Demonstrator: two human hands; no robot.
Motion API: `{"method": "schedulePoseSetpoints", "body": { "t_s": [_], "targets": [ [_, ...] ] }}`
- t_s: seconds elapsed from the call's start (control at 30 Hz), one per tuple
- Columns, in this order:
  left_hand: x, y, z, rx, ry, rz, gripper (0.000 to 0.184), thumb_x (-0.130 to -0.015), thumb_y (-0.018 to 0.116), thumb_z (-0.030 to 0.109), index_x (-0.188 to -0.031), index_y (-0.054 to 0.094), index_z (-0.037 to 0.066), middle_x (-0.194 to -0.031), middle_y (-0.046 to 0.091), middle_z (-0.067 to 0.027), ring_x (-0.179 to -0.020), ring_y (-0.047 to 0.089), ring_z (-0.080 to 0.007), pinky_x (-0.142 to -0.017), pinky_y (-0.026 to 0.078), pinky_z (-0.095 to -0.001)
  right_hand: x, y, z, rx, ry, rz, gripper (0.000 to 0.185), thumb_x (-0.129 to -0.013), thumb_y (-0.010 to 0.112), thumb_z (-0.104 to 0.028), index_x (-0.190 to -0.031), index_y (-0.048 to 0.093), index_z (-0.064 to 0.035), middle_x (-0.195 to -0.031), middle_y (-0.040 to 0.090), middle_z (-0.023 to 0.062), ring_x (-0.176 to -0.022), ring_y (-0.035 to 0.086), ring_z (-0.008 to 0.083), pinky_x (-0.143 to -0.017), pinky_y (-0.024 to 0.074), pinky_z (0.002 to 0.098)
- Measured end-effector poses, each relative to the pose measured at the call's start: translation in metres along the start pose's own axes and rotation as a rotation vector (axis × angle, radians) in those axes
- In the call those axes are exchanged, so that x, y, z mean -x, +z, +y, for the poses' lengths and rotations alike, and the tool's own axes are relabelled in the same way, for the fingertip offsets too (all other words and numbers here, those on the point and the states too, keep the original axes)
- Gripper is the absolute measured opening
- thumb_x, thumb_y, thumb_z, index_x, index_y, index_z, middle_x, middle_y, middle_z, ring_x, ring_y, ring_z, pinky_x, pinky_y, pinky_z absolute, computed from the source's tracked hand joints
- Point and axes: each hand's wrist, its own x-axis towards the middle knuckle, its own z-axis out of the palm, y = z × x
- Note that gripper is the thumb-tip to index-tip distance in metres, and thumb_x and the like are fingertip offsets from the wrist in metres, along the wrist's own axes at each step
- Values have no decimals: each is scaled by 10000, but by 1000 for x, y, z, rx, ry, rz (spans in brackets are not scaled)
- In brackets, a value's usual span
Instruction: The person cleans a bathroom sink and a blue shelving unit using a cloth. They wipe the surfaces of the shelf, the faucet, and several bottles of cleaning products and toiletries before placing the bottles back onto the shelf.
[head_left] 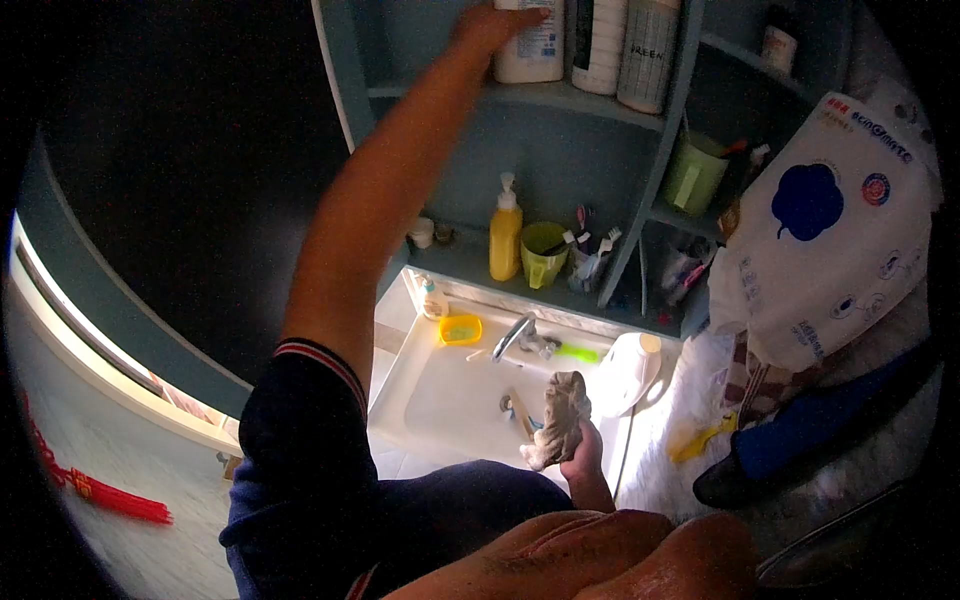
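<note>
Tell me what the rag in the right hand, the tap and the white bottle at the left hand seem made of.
Rag: probably cloth, matt, given its soft folds.
Tap: likely chromed metal, glossy, from its bright glints.
White bottle: apparently smooth plastic, judging by its even, rounded body; the shade leaves its gloss uncertain.

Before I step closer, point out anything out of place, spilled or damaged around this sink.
No spill or damage stands out. One oddity: a bright green item lies loose beside the faucet, perhaps out of place, since the toothbrushes above stand in a cup. I cannot tell what it is.
</note>
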Motion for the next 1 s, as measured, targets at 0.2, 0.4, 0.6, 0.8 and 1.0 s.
{"method": "schedulePoseSetpoints", "body": {
  "t_s": [0.2, 0.4, 0.6, 0.8, 1.0],
  "targets": [
    [26, -1, 50, 64, 19, -31, 341, -823, 704, 198, -1099, 649, 6, -969, 702, -110, -841, 668, -266, -750, 519, -396, -2, 9, 0, -26, 19, -11, 431, -905, 538, -227, -1272, 481, -9, -1191, 575, 140, -1086, 572, 310, -943, 463, 478],
    [61, -10, 52, -151, 272, 163, 440, -790, 745, 259, -1124, 622, 1, -1033, 685, -163, -870, 679, -278, -767, 527, -405, -12, -33, 20, 171, -100, -89, 410, -916, 532, -232, -1265, 491, -22, -1187, 562, 119, -1098, 556, 302, -940, 458, 468],
    [164, -54, 52, -351, 330, 314, 501, -707, 823, 289, -1070, 637, 0, -949, 701, -184, -827, 710, -289, -725, 595, -415, -7, 6, 2, 54, 44, 58, 425, -937, 476, -264, -1299, 478, -42, -1239, 559, 107, -1152, 537, 273, -980, 422, 464],
    [295, -69, -8, -454, 123, 40, 648, -667, 819, 461, -1117, 612, 42, -996, 683, -173, -854, 698, -289, -746, 576, -398, -31, 31, 2, 32, -19, -160, 483, -949, 464, -267, -1374, 418, -41, -1318, 532, 126, -1192, 527, 282, -1028, 402, 450],
    [392, -83, -75, -568, 66, -63, 597, -669, 834, 385, -1094, 606, 32, -943, 681, -158, -816, 692, -272, -733, 566, -365, -32, 35, 11, 103, 115, -65, 448, -959, 434, -273, -1342, 450, -39, -1297, 548, 124, -1191, 530, 282, -1041, 389, 451]
  ]
}}
